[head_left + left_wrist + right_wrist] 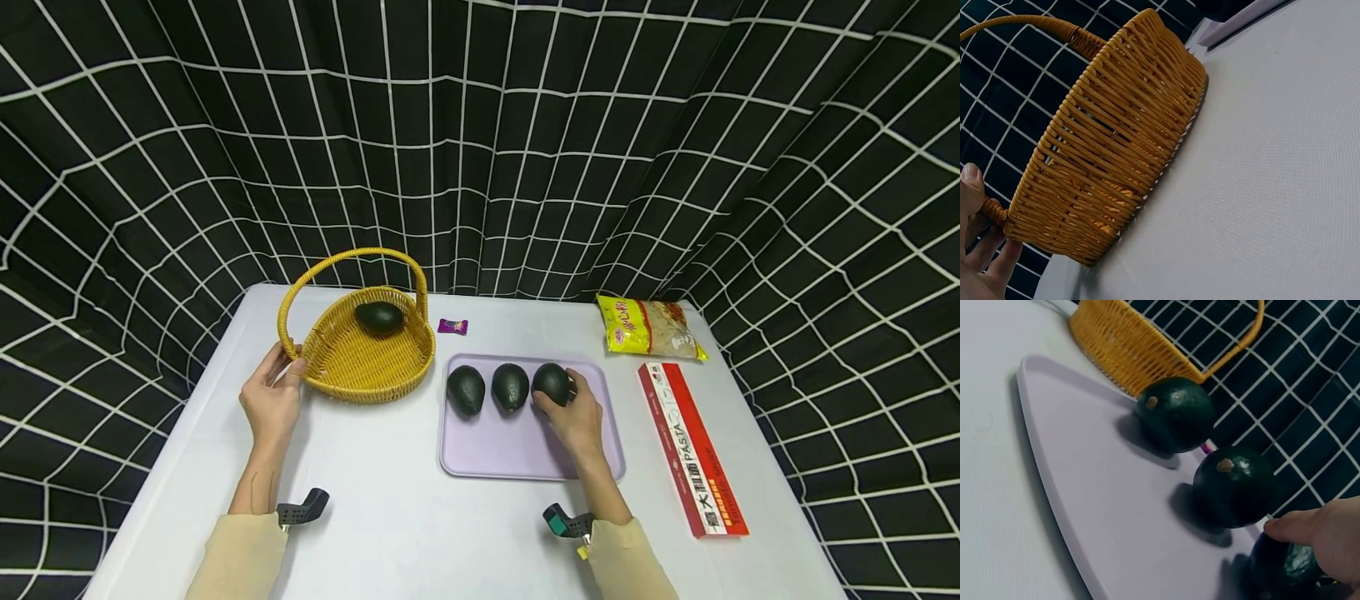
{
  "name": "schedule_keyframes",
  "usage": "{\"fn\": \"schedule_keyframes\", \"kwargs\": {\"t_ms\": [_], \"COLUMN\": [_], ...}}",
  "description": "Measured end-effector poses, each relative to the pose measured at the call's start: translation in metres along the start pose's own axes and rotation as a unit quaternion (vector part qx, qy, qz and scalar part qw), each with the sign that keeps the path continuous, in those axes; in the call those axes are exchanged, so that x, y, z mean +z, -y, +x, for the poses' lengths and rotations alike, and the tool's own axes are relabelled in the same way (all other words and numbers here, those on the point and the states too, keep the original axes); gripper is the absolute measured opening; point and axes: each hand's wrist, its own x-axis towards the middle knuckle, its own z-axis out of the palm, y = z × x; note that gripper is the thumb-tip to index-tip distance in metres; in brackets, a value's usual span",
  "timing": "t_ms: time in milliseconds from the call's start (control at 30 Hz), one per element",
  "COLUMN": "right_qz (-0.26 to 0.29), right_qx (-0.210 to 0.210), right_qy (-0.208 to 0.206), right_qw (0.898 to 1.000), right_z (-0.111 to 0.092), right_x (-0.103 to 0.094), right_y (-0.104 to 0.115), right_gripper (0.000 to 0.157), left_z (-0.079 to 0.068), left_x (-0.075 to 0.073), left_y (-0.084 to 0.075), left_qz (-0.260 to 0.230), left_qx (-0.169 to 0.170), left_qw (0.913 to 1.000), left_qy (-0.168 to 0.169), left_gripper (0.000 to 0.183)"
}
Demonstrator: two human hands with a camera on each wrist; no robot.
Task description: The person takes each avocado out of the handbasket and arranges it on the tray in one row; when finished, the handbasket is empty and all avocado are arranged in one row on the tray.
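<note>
At the left end of the table, my left hand (272, 398) grips the yellow wicker basket (367, 385) where its tall handle meets the rim. One dark green avocado (379, 317) lies inside the basket. Three more sit in a row along the far side of a pale purple tray (510, 457): a left avocado (466, 390), a middle avocado (511, 387) and a right avocado (551, 382). My right hand (581, 423) holds the right one, thumb and fingers around it. In the right wrist view the thumb presses against that avocado (1282, 565), which is partly cut off by the frame.
A small purple wrapped candy (453, 327) lies between basket and tray at the back. To the right of the tray are a yellow food packet (651, 327) and a long red pasta box (693, 450). Black gridded curtain (480, 150) surrounds the white table (375, 517).
</note>
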Motion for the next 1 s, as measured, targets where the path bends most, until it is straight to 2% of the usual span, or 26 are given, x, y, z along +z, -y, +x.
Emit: {"fn": "schedule_keyframes", "kwargs": {"t_ms": [333,733,1000], "right_qz": [-0.012,-0.008,-0.001], "right_qx": [0.007,0.004,-0.005], "right_qy": [0.022,0.016,-0.001], "right_qw": [1.0,1.0,1.0], "right_z": [0.0019,0.003,0.0031], "right_x": [-0.0029,-0.0026,-0.004], "right_y": [-0.0027,-0.0038,0.0007], "right_gripper": [0.091,0.093,0.09], "left_z": [0.001,0.0003,0.0005], "left_x": [0.0001,0.0008,0.0013], "left_y": [0.0013,0.0037,0.0033], "left_qz": [-0.001,-0.005,-0.011], "left_qx": [-0.001,-0.009,-0.003], "left_qw": [1.0,0.9999,0.9999], "left_qy": [-0.003,-0.001,-0.002], "left_gripper": [0.049,0.049,0.049]}}
